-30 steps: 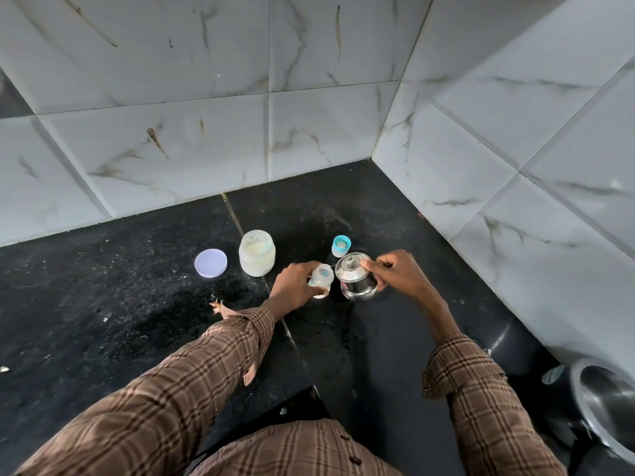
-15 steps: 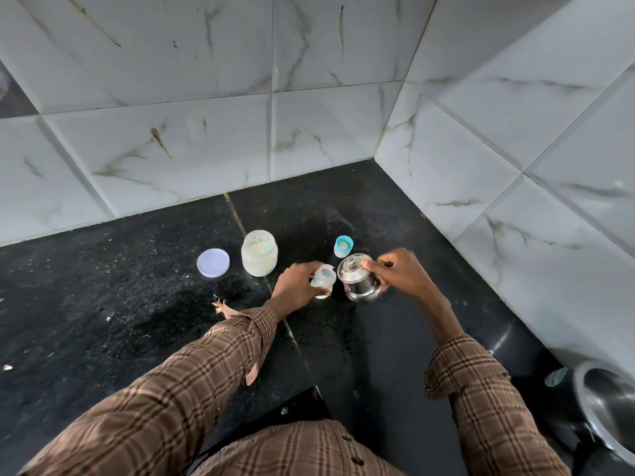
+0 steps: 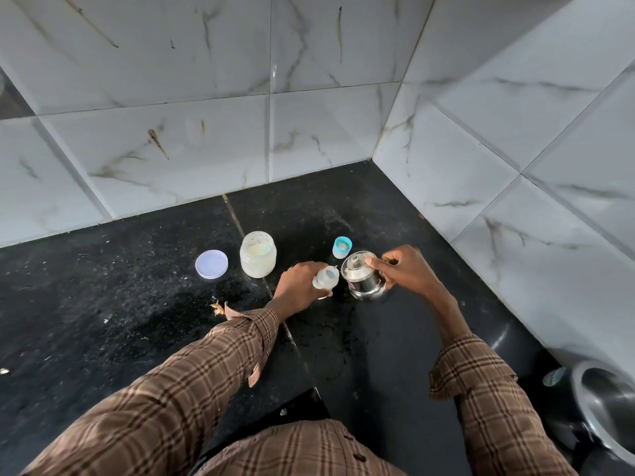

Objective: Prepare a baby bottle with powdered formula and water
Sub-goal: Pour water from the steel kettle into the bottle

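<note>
My left hand (image 3: 298, 286) grips a small clear baby bottle (image 3: 325, 278), open at the top, on the black counter (image 3: 137, 304). My right hand (image 3: 405, 269) holds a small steel kettle (image 3: 362, 276) by its handle, thumb on the lid, tilted with its spout at the bottle's mouth. The bottle's blue cap with teat (image 3: 342, 247) stands just behind them. An open jar of pale formula powder (image 3: 257, 254) stands to the left, with its white lid (image 3: 211, 264) lying flat beside it.
White marble-look tiled walls meet in a corner behind and to the right. A steel vessel (image 3: 608, 403) sits at the lower right past the counter's edge. A scrap of dry leaf (image 3: 217, 308) lies near my left cuff.
Both hands, the bottle and the kettle keep the same places; only the view shifts slightly.
</note>
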